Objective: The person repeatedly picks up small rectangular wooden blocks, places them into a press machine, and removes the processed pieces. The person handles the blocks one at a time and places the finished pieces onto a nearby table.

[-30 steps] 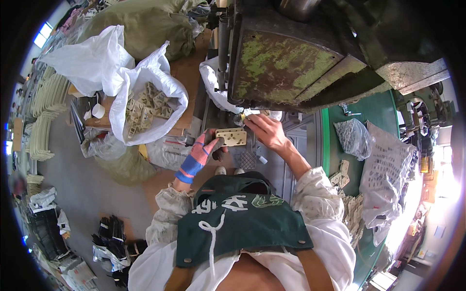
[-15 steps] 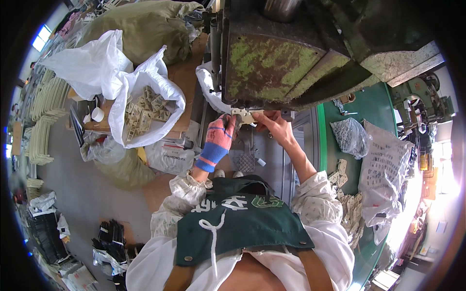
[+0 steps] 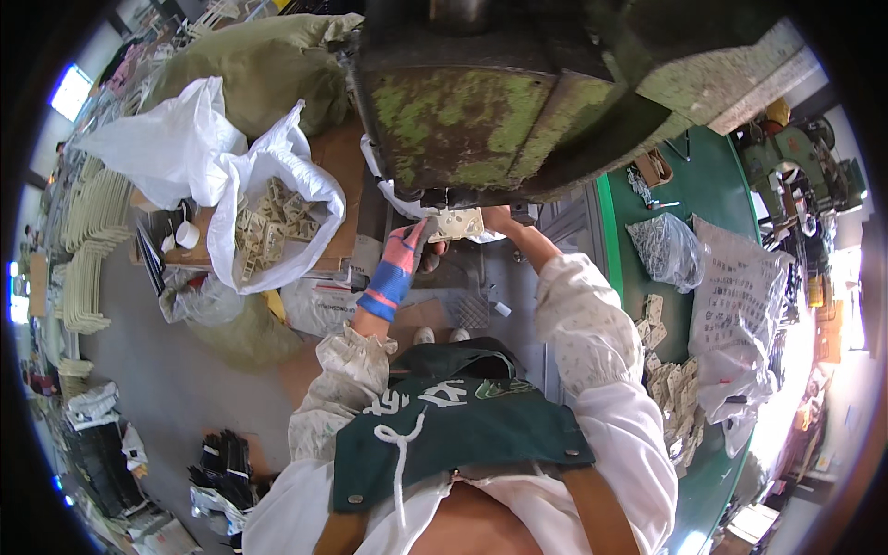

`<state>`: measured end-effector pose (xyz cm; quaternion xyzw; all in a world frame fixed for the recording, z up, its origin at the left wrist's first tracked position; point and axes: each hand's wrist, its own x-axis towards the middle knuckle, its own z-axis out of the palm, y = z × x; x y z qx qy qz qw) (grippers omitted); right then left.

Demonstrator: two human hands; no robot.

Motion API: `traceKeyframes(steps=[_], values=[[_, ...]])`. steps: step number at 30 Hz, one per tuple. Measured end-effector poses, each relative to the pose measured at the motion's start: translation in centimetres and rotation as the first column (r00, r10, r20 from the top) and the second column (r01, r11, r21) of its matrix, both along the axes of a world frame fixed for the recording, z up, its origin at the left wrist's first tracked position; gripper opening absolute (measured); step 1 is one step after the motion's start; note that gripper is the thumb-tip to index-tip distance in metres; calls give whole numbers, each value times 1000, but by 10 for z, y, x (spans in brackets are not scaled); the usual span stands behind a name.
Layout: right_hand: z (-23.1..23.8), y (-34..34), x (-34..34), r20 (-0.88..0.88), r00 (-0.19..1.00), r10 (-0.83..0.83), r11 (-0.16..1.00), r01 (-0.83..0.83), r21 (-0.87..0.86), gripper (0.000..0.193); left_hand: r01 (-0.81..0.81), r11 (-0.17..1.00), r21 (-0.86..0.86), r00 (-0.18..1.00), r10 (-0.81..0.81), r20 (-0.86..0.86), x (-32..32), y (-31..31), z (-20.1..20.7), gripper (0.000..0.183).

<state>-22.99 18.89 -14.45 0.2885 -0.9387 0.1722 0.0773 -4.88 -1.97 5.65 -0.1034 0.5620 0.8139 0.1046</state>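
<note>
My left hand (image 3: 407,254), in a pink and blue striped glove with dark fingers, grips the left end of a cream plate with holes (image 3: 458,225). The plate is just under the front edge of a worn green machine head (image 3: 453,120). At the plate's right end is my bare right hand (image 3: 500,220); its fingers are mostly hidden by the plate and the machine's lower edge, so I cannot tell whether it touches the plate.
On the left, an open white sack (image 3: 319,217) holds many cream plates (image 3: 273,227). More cream plates (image 3: 673,398) lie piled on the green table (image 3: 717,199) at right, beside a clear bag of small metal parts (image 3: 666,252) and a printed plastic sack (image 3: 735,296). A bulky olive sack (image 3: 250,69) stands far left.
The right hand has moved forward and away from its earlier pinch on the plate, its forearm reaching further under the machine. The left hand keeps its grip. The whole view has shifted slightly.
</note>
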Motion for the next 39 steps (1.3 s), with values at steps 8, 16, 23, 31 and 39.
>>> traceKeyframes(steps=[8,16,23,31,39], values=[[87,18,20,469,856,216,896,17,-443,46,-31,998,-60,999,33,36,0,-18,0,33],[194,29,103,597,708,376,406,453,-793,15,-4,1000,19,999,3,44,4,-15,7,28],[272,-23,172,508,832,224,627,276,-729,16,-24,998,-50,1000,24,-8,9,-7,13,28],[266,-54,146,720,669,182,664,457,-592,17,-10,999,36,999,12,-52,9,-10,2,25],[273,-53,143,738,656,157,713,442,-544,16,79,996,52,996,-78,-33,2,-14,1,31]])
